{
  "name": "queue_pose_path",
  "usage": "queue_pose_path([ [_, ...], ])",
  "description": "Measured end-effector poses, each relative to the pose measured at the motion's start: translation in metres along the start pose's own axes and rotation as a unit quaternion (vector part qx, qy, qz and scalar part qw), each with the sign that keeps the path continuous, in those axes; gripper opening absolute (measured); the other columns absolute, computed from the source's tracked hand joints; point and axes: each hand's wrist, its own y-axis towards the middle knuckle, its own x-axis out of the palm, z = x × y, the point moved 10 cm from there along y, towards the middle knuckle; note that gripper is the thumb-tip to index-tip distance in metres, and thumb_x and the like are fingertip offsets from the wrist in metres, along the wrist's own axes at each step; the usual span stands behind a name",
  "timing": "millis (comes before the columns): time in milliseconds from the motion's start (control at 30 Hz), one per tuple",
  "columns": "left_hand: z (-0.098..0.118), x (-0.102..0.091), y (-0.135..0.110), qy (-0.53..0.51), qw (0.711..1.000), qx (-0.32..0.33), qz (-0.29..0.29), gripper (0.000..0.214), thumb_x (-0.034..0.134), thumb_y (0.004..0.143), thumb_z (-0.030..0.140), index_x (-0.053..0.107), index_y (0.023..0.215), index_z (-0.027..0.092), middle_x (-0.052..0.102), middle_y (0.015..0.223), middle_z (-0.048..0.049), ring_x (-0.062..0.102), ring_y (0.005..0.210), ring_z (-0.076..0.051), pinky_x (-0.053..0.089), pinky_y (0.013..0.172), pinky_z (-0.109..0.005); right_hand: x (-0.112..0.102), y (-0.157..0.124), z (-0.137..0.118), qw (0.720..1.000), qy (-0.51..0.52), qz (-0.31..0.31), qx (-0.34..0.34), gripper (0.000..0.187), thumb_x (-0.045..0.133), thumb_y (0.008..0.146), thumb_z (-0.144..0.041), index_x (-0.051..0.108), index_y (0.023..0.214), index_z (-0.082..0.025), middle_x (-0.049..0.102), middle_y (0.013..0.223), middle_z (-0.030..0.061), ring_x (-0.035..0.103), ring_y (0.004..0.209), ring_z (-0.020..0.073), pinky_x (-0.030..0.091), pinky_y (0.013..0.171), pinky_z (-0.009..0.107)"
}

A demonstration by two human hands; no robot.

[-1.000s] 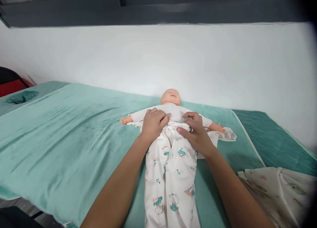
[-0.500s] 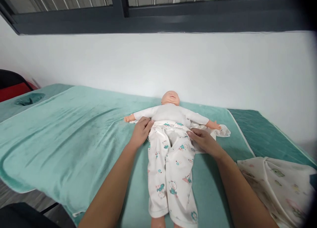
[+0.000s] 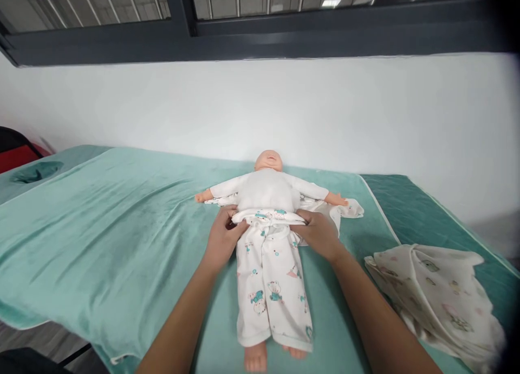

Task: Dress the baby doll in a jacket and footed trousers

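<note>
A baby doll (image 3: 266,187) lies on its back with its head toward the wall and both arms spread. It has a plain white long-sleeved body. White printed pants (image 3: 274,287) cover its legs, with bare feet showing below the cuffs. At the left side of the waistband, my left hand (image 3: 226,234) pinches the cloth between thumb and fingers. My right hand (image 3: 319,230) grips the waistband's right side. Between them the waistband is raised and folded across the doll's belly. Spread beneath the doll's back and arms is a white printed garment (image 3: 350,208), partly hidden.
A crumpled white printed cloth (image 3: 442,298) lies at the right. Teal sheets (image 3: 122,222) cover the bed, whose left end has a hole (image 3: 36,172). Behind stand a white wall (image 3: 260,103) and a dark window frame (image 3: 304,43). A red and black object (image 3: 18,152) is far left.
Both hands have closed on the waistband and pulled it up and folded it over. The doll's feet now show more below the cuffs. The whole view has shifted slightly.
</note>
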Motion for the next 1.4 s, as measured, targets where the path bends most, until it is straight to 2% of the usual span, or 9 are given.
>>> queue_pose_path([
  [167, 0.004, 0.008, 0.019, -0.016, 1.000, 0.005, 0.021, 0.022, 0.064, 0.081, 0.036, 0.057, 0.093, 0.020, 0.062, 0.105, -0.0026, 0.057, 0.092, -0.017, 0.045, 0.083, -0.030, -0.008, 0.001, -0.003, 0.994, 0.012, 0.108, -0.006, 0.029, 0.053, 0.083, -0.041, 0.043, 0.063, -0.023, 0.046, 0.059, -0.0039, 0.045, 0.064, 0.0160, 0.030, 0.058, 0.027],
  [333, 0.003, 0.011, 0.018, 0.015, 0.999, 0.023, 0.024, 0.026, 0.060, 0.085, 0.042, 0.054, 0.102, 0.022, 0.059, 0.103, -0.0023, 0.056, 0.091, -0.016, 0.046, 0.084, -0.030, 0.001, 0.004, -0.001, 0.995, 0.058, 0.075, -0.021, 0.014, 0.050, 0.083, -0.037, 0.056, 0.082, -0.024, 0.062, 0.076, -0.0011, 0.054, 0.075, 0.0202, 0.037, 0.066, 0.029],
  [500, 0.010, 0.005, -0.015, 0.074, 0.994, 0.074, 0.017, 0.022, 0.060, 0.086, 0.040, 0.055, 0.079, 0.020, 0.053, 0.123, -0.0082, 0.053, 0.117, -0.022, 0.045, 0.093, -0.032, 0.002, 0.000, 0.002, 0.993, 0.095, 0.067, -0.015, 0.014, 0.049, 0.080, -0.034, 0.056, 0.077, -0.023, 0.059, 0.073, -0.0023, 0.051, 0.074, 0.0191, 0.036, 0.066, 0.028],
  [667, 0.024, 0.000, -0.053, 0.093, 0.988, 0.127, 0.012, 0.021, 0.062, 0.085, 0.034, 0.051, 0.074, 0.020, 0.056, 0.122, -0.0068, 0.053, 0.120, -0.023, 0.038, 0.105, -0.037, 0.002, -0.007, -0.002, 0.991, 0.112, 0.062, -0.025, 0.012, 0.047, 0.079, -0.030, 0.056, 0.077, -0.023, 0.056, 0.070, -0.0025, 0.049, 0.072, 0.0183, 0.036, 0.065, 0.028],
  [867, 0.020, 0.001, -0.050, 0.067, 0.991, 0.115, 0.022, 0.022, 0.064, 0.081, 0.030, 0.053, 0.099, 0.023, 0.056, 0.109, -0.0040, 0.055, 0.106, -0.019, 0.044, 0.096, -0.032, 0.004, -0.039, -0.012, 0.988, 0.136, 0.035, -0.065, 0.017, 0.049, 0.081, -0.030, 0.045, 0.067, -0.022, 0.046, 0.065, -0.0039, 0.043, 0.068, 0.0157, 0.033, 0.061, 0.027],
  [967, 0.021, 0.003, -0.046, 0.093, 0.987, 0.127, 0.022, 0.018, 0.061, 0.080, 0.025, 0.054, 0.096, 0.023, 0.055, 0.103, -0.0030, 0.053, 0.100, -0.018, 0.043, 0.092, -0.031, 0.016, -0.061, -0.016, 0.987, 0.141, -0.019, -0.075, 0.028, 0.052, 0.086, -0.039, 0.043, 0.066, -0.022, 0.044, 0.064, -0.0037, 0.042, 0.067, 0.0153, 0.033, 0.061, 0.027],
  [1100, 0.024, 0.005, -0.050, 0.115, 0.984, 0.133, -0.003, 0.006, 0.058, 0.082, 0.025, 0.055, 0.084, 0.021, 0.051, 0.101, -0.0040, 0.052, 0.098, -0.019, 0.044, 0.090, -0.031, 0.027, -0.083, -0.020, 0.983, 0.161, -0.075, -0.052, 0.029, 0.064, 0.082, -0.048, 0.057, 0.091, -0.021, 0.059, 0.084, -0.0014, 0.052, 0.080, 0.0186, 0.042, 0.069, 0.028],
  [1233, 0.032, 0.006, -0.076, 0.133, 0.978, 0.155, -0.051, 0.015, 0.056, 0.088, 0.030, 0.059, 0.079, 0.020, 0.051, 0.105, -0.0062, 0.052, 0.105, -0.021, 0.042, 0.096, -0.034, 0.028, -0.094, -0.026, 0.982, 0.159, -0.092, -0.042, 0.055, 0.077, 0.071, -0.047, 0.053, 0.113, -0.022, 0.063, 0.107, 0.0029, 0.056, 0.097, 0.0232, 0.046, 0.079, 0.033],
  [1400, 0.041, 0.005, -0.116, 0.168, 0.965, 0.177, -0.098, 0.021, 0.058, 0.089, 0.034, 0.057, 0.073, 0.021, 0.057, 0.091, -0.0048, 0.052, 0.094, -0.022, 0.043, 0.086, -0.036, 0.028, -0.093, -0.024, 0.995, 0.090, -0.037, -0.037, 0.024, 0.068, 0.078, -0.041, 0.054, 0.084, -0.023, 0.057, 0.075, -0.0037, 0.052, 0.074, 0.0176, 0.040, 0.066, 0.028],
])
